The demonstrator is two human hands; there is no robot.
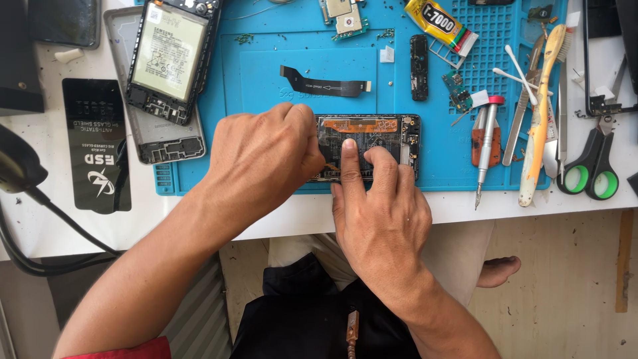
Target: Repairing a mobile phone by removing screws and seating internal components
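Observation:
An opened phone body with orange flex strips lies on the blue work mat near the table's front edge. My left hand covers its left part, fingers curled and pinched down onto the inside; what they pinch is hidden. My right hand rests on the phone's lower middle, index and middle fingers pressing flat on it.
A second opened phone with battery lies on a grey back cover at the mat's left. A black flex cable, glue tube, screwdriver, brush, tweezers and scissors lie on the right. A black card and cable lie left.

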